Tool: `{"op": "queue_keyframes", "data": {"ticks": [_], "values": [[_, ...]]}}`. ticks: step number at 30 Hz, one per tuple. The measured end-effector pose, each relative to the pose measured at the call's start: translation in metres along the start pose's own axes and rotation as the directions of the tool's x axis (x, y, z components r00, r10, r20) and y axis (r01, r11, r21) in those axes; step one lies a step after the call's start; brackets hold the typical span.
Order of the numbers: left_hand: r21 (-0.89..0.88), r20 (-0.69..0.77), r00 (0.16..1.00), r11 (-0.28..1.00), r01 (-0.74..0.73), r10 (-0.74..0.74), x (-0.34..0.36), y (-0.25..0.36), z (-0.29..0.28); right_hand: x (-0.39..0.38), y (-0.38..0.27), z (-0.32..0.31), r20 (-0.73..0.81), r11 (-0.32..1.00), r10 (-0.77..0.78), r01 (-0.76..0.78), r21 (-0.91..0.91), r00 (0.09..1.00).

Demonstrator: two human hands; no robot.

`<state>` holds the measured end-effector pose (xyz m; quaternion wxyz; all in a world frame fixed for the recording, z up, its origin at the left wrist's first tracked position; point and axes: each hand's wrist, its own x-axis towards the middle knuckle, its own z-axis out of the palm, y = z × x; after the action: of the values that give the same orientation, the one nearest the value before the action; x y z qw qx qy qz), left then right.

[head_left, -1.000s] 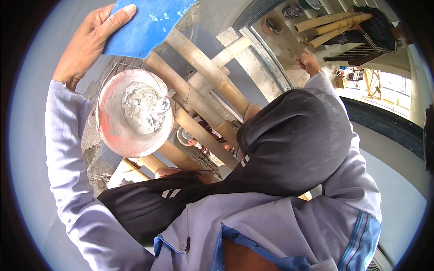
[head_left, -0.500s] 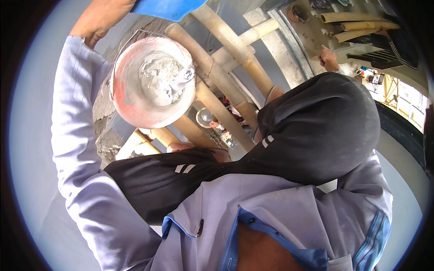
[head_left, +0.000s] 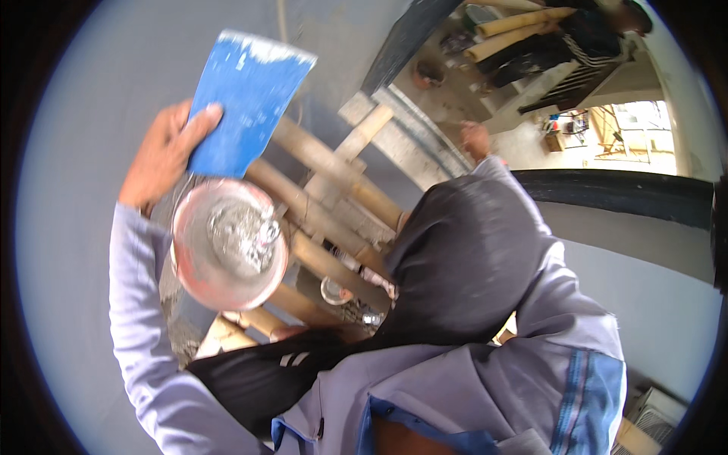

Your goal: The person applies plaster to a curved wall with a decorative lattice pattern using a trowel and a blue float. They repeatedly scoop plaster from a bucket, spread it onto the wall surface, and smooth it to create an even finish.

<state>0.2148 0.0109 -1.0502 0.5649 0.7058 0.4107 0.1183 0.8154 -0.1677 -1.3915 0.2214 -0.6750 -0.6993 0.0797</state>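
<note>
My left hand (head_left: 163,152) grips a blue flat plastering blade (head_left: 246,106), thumb across its face and fingers behind. Pale plaster smears its far edge. Just below this hand stands a pinkish-white bucket (head_left: 189,269), dirty inside, with wet grey-white mix (head_left: 235,235) at the bottom and a shiny lump at its side that I cannot identify. Out past my right knee, my right hand (head_left: 476,142) is closed beside a window-like ledge (head_left: 428,129); whatever it may hold is too small to see.
Bamboo poles (head_left: 326,159) form a platform under my bent legs, with gaps to a lower level. Down there a person's hand shows near a pale bucket (head_left: 334,291). A grey wall (head_left: 98,152) rises at left. Another person in dark clothes (head_left: 584,34) is at far right.
The blue blade has come lower and fully into view, raised against the grey wall. The bucket and poles appear shifted down and left as the view turned.
</note>
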Motion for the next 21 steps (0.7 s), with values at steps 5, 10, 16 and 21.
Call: {"op": "queue_keyframes", "data": {"ticks": [5, 10, 16, 21], "values": [[-0.058, 0.004, 1.0, 0.998, -0.001, 0.001, 0.001, -0.002, -0.001, -0.018, 0.046, 0.048, -0.103, 0.903, 0.408, -0.417, -0.1, 0.907], [-0.03, -0.058, 0.998, 1.0, -0.001, -0.001, 0.0, -0.003, 0.006, 0.026, -0.042, 0.029, 0.018, 0.507, 0.843, -0.806, 0.306, 0.537], [-0.037, -0.048, 0.998, 0.999, -0.03, 0.028, 0.003, 0.005, 0.008, 0.034, -0.11, -0.011, -0.084, 0.46, 0.887, -0.859, 0.225, 0.453], [0.011, -0.046, 0.998, 0.999, -0.033, 0.033, 0.006, 0.003, 0.007, 0.021, -0.084, 0.004, -0.099, 0.464, 0.886, -0.857, 0.226, 0.453]]}}
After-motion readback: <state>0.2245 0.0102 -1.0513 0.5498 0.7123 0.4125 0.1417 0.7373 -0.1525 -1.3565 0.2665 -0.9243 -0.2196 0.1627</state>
